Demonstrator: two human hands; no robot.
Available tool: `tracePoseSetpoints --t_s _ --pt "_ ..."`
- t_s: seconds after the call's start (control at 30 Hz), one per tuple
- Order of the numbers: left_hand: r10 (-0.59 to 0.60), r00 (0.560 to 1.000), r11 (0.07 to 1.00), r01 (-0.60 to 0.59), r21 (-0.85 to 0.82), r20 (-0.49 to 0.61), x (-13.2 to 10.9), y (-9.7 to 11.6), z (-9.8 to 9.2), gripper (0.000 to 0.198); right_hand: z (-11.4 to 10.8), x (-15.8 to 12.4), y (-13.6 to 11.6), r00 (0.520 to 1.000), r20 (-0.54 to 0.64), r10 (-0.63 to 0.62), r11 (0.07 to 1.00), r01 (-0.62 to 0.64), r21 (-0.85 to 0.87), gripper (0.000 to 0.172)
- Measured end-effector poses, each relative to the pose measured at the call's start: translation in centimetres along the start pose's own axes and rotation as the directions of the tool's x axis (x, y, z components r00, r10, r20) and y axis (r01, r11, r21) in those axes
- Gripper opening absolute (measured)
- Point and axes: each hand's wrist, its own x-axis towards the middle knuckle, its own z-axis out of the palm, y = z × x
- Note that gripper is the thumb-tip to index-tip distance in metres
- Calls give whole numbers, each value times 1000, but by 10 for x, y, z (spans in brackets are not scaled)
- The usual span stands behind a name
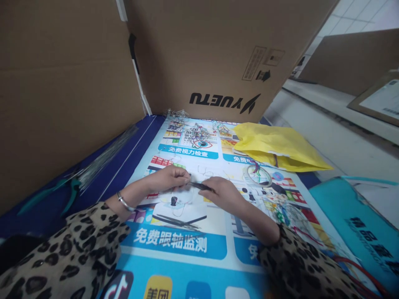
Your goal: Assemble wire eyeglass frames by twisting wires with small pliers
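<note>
My left hand is closed in a pinch over the middle of the printed sheet. What its fingertips hold is too small to make out. Wrapped in my right hand is a slim dark tool that looks like tweezers; its tip points left and meets the left fingertips. Below the hands, several thin black strips lie on the sheet beside a small black piece. Bent bits of thin wire are scattered just beyond the hands.
Cardboard walls rise at the back and left. Near them lie a wire tangle and a yellow bag. A clear ring-shaped roll sits right of my hands. Teal-handled pliers and straight wires lie left, a teal package right.
</note>
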Motion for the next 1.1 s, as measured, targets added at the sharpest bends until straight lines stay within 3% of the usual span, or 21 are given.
tracePoseSetpoints --t_s 0.4,0.7,0.93,1.1 --pt "22 994 1000 -21 -15 110 -1 -7 -5 25 5 0 2 994 -49 -103 994 104 30 25" --pt "8 987 999 -1 -43 163 -1 -5 -4 24 11 -1 2 994 -48 -97 995 98 15 28" --pt "17 996 997 -10 -71 91 1 -9 -3 24 4 -1 -5 999 -29 28 1000 -28 2 26" --pt "86 996 994 -84 -69 24 2 -8 -4 24 3 -1 -6 996 -11 94 995 -94 -23 27"
